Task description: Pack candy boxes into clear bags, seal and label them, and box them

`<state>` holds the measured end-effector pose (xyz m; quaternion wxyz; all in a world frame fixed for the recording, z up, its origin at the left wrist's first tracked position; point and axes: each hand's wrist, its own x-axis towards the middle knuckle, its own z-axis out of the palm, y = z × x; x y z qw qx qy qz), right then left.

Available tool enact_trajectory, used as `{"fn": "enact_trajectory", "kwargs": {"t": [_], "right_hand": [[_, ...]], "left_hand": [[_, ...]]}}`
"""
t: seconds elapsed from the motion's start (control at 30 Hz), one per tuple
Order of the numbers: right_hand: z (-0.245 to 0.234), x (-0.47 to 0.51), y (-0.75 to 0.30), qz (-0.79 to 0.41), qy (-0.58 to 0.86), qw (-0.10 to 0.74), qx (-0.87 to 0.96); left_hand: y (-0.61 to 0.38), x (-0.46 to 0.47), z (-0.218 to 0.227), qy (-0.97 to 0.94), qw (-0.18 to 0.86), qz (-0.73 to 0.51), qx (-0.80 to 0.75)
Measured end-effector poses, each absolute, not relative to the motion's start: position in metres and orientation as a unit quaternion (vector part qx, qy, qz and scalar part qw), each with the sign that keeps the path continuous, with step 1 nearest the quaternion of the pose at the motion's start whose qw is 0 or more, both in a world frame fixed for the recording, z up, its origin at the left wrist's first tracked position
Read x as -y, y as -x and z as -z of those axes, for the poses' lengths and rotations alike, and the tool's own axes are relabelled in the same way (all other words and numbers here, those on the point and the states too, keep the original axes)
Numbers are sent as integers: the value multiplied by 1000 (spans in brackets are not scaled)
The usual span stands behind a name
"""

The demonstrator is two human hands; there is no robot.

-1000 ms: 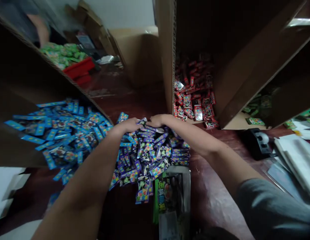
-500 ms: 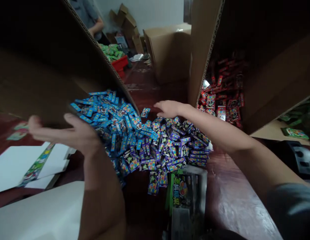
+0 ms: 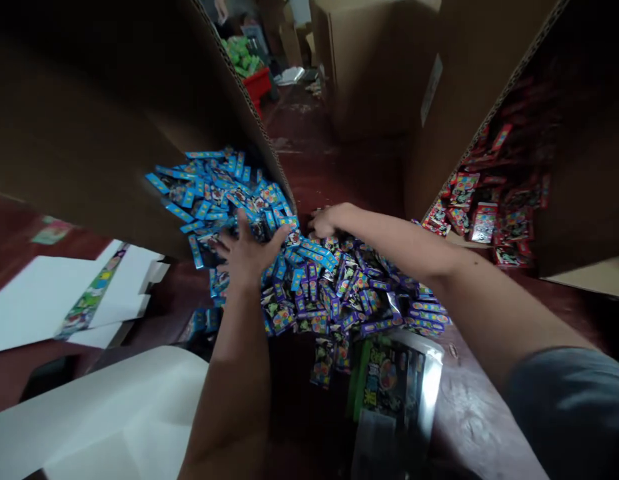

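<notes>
My left hand [image 3: 246, 255] lies with spread fingers on a heap of small blue candy packets [image 3: 222, 183], which spill from the mouth of a large cardboard box [image 3: 114, 153]. At the far edge of a pile of purple candy packets [image 3: 334, 300] is my right hand [image 3: 329, 220]. Its fingers curl downward, and whatever is under them is hidden. Blue and purple packets meet and overlap between my two hands. Close in front of the purple pile stands a clear plastic container [image 3: 429, 373] with a printed black and green label.
Red packets [image 3: 484, 220] fill another open carton [image 3: 494, 87] at right. Farther back are a closed cardboard box [image 3: 374, 67] and a red crate [image 3: 258, 83] of green packets. White card sheets [image 3: 34, 293] and a large white sheet [image 3: 134, 400] lie at left.
My left hand has moved right from beside the box onto the blue packets, fingers spread. My right hand has lowered to the pile's far edge, its fingers now curled. The view has shifted.
</notes>
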<state>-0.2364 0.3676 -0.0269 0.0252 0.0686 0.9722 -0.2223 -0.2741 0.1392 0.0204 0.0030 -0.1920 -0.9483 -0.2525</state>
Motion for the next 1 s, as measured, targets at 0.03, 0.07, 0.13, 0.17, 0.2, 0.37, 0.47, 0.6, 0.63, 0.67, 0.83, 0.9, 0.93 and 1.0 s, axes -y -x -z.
{"fn": "enact_trajectory", "kwargs": {"t": [0.03,0.07,0.13,0.17,0.2,0.37,0.47,0.6,0.63,0.67,0.83,0.9,0.93,1.0], "right_hand": [[23,-371,222,223,-60,54,-972],[16,-373,206,222,-53,87,-970],[0,-373,175,228,-34,133,-964],[-9,-372,160,235,-23,144,-961],[-17,-368,145,240,-11,148,-959],[-40,-329,87,215,-11,85,-973],[-44,-296,65,196,-74,91,-974],[-53,-273,34,120,-105,77,-984],[-57,-273,21,95,-112,45,-988],[-61,-274,4,73,-121,10,-990],[-56,-259,-130,149,-154,-157,-964],[-30,-227,-185,243,-169,-155,-943],[-11,-205,-206,288,-194,-145,-926],[31,-160,-231,376,-290,-158,-866]], "left_hand": [[272,-146,-17,196,-37,234,952],[270,-150,-14,208,-65,215,952],[263,-153,-9,241,-83,183,950],[258,-153,-7,261,-78,167,947],[252,-150,-5,287,-66,150,944],[212,-133,-7,385,2,128,914],[187,-129,-16,418,-18,173,892],[154,-116,-37,475,-7,235,848],[142,-108,-42,483,17,248,840],[129,-96,-47,489,44,257,833],[18,-17,-35,496,3,233,836],[-33,6,-6,501,-29,196,843],[-55,12,11,488,-28,182,853],[-86,16,41,456,-27,162,875]]}}
